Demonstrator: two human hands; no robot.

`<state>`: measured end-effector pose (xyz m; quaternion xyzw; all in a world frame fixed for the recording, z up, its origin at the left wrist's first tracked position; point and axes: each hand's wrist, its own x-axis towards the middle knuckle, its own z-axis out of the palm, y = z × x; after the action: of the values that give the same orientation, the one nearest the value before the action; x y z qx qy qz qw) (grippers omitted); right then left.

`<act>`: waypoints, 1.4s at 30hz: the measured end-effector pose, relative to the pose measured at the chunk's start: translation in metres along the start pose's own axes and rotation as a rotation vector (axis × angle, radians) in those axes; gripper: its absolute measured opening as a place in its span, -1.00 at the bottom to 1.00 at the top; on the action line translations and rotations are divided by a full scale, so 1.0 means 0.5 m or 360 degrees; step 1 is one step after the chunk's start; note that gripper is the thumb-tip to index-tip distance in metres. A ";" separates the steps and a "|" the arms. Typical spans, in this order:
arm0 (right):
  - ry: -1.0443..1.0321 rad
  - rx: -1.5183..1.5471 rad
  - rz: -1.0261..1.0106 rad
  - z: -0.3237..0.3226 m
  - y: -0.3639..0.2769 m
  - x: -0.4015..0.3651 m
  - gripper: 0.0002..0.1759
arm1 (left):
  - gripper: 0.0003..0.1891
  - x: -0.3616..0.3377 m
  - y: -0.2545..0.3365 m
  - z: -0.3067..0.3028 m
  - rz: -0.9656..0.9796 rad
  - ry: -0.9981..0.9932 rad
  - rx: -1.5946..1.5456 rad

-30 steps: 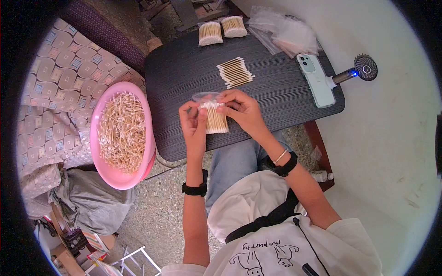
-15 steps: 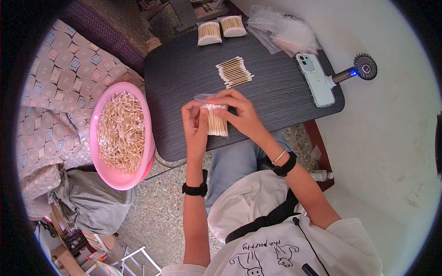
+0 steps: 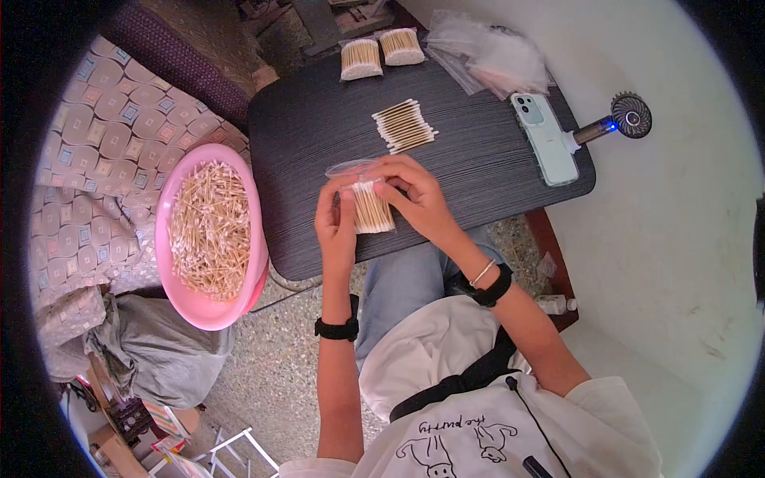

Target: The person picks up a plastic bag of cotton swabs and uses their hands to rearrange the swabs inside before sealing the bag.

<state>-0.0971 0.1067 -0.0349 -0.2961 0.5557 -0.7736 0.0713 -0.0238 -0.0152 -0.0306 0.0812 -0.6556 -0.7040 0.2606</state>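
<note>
Between my two hands is a clear plastic bag of cotton swabs (image 3: 372, 210), held over the near edge of the dark table. My left hand (image 3: 337, 213) grips its left side, thumb on the front. My right hand (image 3: 413, 191) pinches the upper right side, with the thumb across the swab tips and the fingers curled behind. The bag's loose clear top rises above the fingers. Just beyond lies a flat pile of loose cotton swabs (image 3: 405, 126). Two filled swab packs (image 3: 361, 60) sit at the far edge.
A pink basin (image 3: 165, 239) heaped with cotton swabs stands left of the table (image 3: 303, 119). Empty clear bags (image 3: 502, 60) are piled at the far right. A phone (image 3: 548, 143) and a small handheld fan (image 3: 613, 123) lie along the right edge, near the wall.
The held bag has tilted slightly, and its clear top has shifted a little left. Both hands have moved slightly and keep their hold. Other things stay put.
</note>
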 end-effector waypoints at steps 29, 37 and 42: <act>-0.0157 -0.0176 0.0033 -0.006 0.003 -0.003 -0.73 | -0.71 0.007 0.005 0.005 0.0053 -0.0130 -0.0171; -0.0112 0.0430 0.0289 -0.006 -0.004 -0.001 -0.44 | -0.44 0.002 -0.007 -0.006 0.0173 -0.0008 0.0174; -0.0174 0.0162 0.0086 0.000 -0.014 0.002 -0.44 | -0.55 0.001 0.013 0.007 -0.0073 0.0102 -0.0143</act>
<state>-0.0963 0.1089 -0.0285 -0.3190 0.5187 -0.7813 0.1374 -0.0244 -0.0124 -0.0237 0.1069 -0.6126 -0.7356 0.2685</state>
